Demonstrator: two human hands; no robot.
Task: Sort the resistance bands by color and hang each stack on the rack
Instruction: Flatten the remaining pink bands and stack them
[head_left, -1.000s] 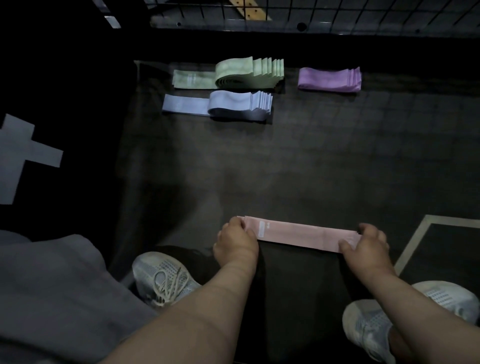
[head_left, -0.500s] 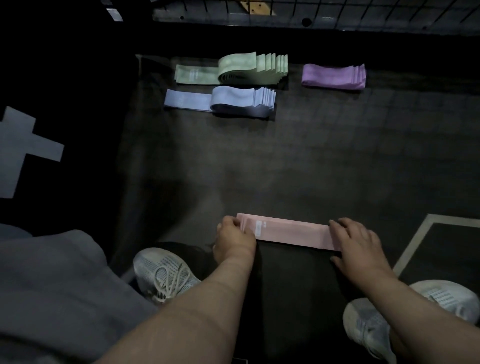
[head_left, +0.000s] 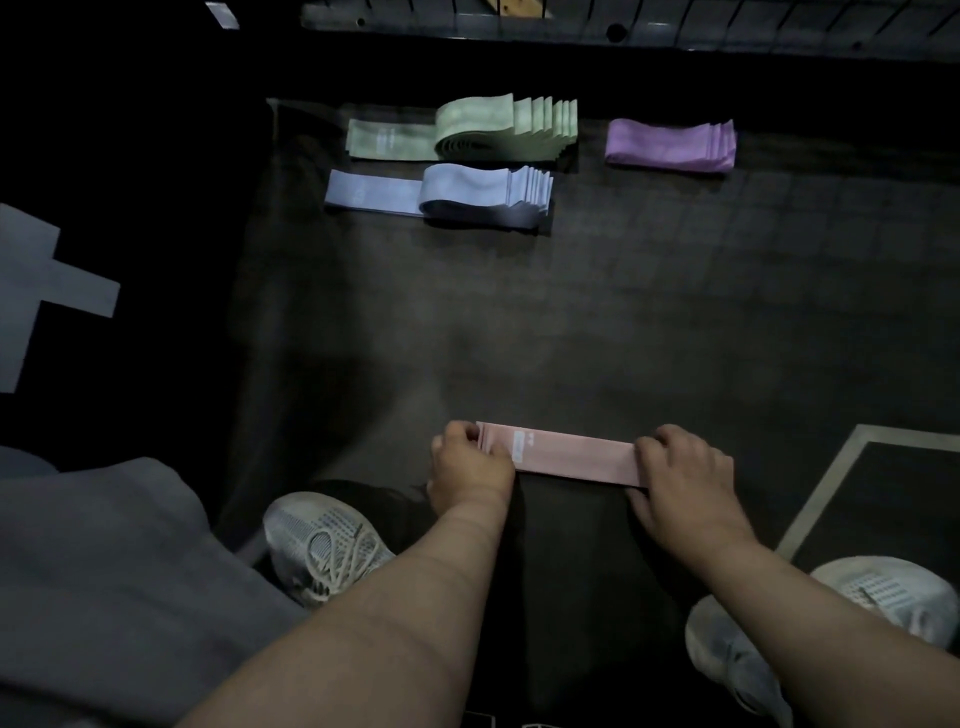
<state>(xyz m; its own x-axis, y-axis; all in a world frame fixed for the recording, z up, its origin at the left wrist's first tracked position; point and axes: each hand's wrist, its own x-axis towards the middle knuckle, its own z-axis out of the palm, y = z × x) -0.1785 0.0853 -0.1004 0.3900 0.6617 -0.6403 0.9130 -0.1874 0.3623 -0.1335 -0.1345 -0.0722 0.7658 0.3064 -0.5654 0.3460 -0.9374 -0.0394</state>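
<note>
Right hand (head_left: 685, 483) has curled round the pink stack (head_left: 576, 460) at its right edge; left hand (head_left: 470, 467) grips the left.

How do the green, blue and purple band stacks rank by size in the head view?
1. green stack and blue stack: they look alike, so no ranking between them.
2. purple stack: clearly shorter, smallest.

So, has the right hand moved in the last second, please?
Yes: the right hand slid left along the pink fabric band, away from the pale floor line.
</note>
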